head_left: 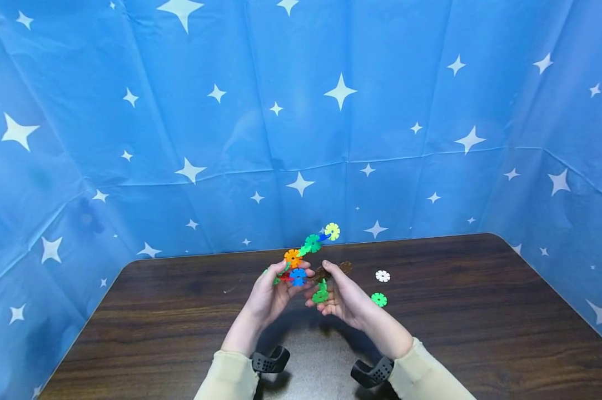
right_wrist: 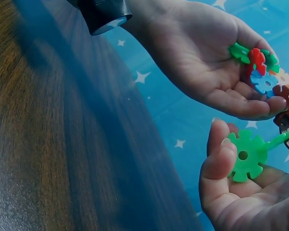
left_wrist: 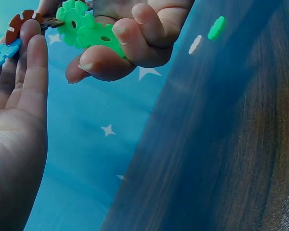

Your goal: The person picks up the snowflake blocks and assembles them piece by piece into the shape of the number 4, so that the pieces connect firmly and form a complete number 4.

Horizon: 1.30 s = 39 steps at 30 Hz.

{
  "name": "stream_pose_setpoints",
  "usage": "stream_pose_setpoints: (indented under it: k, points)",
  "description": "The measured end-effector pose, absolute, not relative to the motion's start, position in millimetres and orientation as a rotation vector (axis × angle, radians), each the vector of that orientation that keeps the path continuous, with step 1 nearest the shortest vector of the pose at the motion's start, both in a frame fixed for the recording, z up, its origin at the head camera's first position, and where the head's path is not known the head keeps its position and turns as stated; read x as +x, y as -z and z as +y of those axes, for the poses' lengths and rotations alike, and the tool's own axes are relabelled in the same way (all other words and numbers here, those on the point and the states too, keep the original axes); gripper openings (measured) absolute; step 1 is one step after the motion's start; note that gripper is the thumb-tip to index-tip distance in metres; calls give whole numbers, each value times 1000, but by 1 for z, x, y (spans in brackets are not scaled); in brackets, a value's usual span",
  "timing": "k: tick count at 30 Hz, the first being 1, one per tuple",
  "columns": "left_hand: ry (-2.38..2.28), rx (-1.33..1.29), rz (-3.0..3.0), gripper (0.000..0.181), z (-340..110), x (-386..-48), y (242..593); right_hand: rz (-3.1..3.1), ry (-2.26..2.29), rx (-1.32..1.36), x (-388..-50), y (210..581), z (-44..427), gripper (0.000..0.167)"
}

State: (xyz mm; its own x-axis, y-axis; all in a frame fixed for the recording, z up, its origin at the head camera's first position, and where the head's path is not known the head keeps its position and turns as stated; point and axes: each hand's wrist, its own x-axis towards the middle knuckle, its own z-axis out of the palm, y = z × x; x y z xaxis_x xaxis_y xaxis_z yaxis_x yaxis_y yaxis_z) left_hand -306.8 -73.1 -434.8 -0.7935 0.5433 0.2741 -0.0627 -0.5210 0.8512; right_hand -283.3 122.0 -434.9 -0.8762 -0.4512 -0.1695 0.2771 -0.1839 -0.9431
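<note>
Interlocking notched plastic discs are joined in a colourful chain held up between both hands. My left hand (head_left: 268, 300) grips its left part, by an orange disc (head_left: 293, 257), a red disc (right_wrist: 256, 61) and a blue disc (head_left: 298, 276). From there the chain runs up to a green disc (head_left: 313, 243) and a yellow disc (head_left: 332, 231). My right hand (head_left: 349, 300) holds the brown discs (head_left: 346, 268) under its thumb. Two linked bright green discs (right_wrist: 243, 155) hang from the brown part, against the right fingers. The fingers hide some joints.
On the dark wooden table (head_left: 155, 328), a loose white disc (head_left: 383, 276) and a loose green disc (head_left: 378, 300) lie right of the right hand. A blue star-patterned cloth (head_left: 301, 122) hangs behind the table. Each wrist wears a black band (head_left: 272, 361).
</note>
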Motion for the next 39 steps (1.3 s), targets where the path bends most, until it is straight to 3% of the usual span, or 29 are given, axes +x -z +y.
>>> stream_pose_setpoints:
  k: [10, 17, 25, 39]
  points:
    - [-2342, 727, 1287, 40, -72, -305, 434, 1579, 2106, -216, -282, 436, 122, 75]
    - [-2306, 741, 1363, 39, -71, -305, 432, 1575, 2071, -124, -281, 438, 120, 86]
    - [-2270, 764, 1412, 46, -69, -302, 431, 1480, 2115, -112, -282, 440, 118, 56]
    - [-2267, 731, 1434, 35, -65, -301, 435, 1460, 2085, -34, -281, 440, 118, 47]
